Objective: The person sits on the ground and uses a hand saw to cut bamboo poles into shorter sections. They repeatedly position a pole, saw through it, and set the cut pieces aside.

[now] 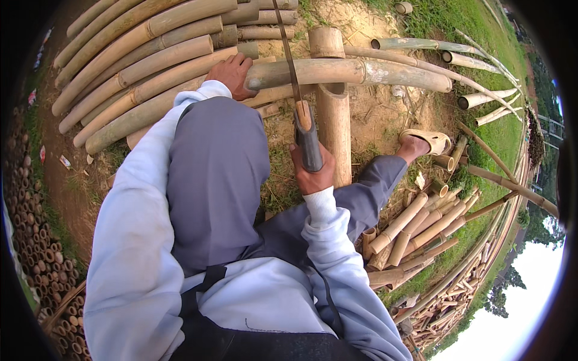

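A thick tan bamboo pole (397, 74) lies crosswise in front of me, resting on an upright-running bamboo piece (333, 129) with a notch cut in it. My left hand (231, 76) is closed at the pole's left end, fingers bent; its palm side is hidden. Below the pole, my right hand (313, 168) is wrapped round the dark and wooden handle of a handsaw (307, 135). The saw's narrow blade (288, 51) runs away from me across the pole, a little right of my left hand. Whether it has cut in, I cannot tell.
Long bamboo poles (138, 72) are stacked at the left. Short cut pieces (415, 228) lie in a heap beside my right leg, near my clog (427, 141). More poles (469, 60) lie on grass at the right. Many bamboo ends (45, 265) show at the lower left.
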`<state>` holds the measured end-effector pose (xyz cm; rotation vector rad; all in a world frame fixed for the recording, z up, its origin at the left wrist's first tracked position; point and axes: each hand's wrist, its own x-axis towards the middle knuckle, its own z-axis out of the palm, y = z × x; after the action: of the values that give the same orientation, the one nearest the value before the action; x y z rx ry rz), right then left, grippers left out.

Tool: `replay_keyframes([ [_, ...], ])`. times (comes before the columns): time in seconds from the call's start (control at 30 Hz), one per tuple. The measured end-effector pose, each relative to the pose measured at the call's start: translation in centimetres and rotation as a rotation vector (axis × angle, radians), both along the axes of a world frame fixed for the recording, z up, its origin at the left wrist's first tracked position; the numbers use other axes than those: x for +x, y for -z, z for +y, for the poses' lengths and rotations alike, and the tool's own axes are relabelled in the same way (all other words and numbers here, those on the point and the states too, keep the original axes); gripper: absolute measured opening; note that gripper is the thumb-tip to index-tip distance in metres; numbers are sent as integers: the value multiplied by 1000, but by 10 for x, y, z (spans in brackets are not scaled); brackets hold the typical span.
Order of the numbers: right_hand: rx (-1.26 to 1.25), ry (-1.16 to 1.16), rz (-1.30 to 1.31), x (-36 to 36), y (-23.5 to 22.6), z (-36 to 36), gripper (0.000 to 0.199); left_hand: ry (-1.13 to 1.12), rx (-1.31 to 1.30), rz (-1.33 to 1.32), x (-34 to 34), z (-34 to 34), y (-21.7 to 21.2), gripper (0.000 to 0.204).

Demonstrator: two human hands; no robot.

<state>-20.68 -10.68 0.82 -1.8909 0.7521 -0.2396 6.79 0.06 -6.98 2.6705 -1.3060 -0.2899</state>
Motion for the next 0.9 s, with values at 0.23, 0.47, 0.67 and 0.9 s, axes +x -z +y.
replay_keyframes([
  [0.23,-158,-37,246,-175,-100,60,17,-7,-14,68,-5,8,3,70],
  [0.47,62,-11,9,-7,4,-7,10,21,-33,43,-9,-3,3,71],
  [0.67,17,2,-56,17,6,-1,16,42,-77,34,-1,13,4,70],
  [0.9,4,57,-36,-4,7,10,15,51,-98,66,-17,12,3,68],
])
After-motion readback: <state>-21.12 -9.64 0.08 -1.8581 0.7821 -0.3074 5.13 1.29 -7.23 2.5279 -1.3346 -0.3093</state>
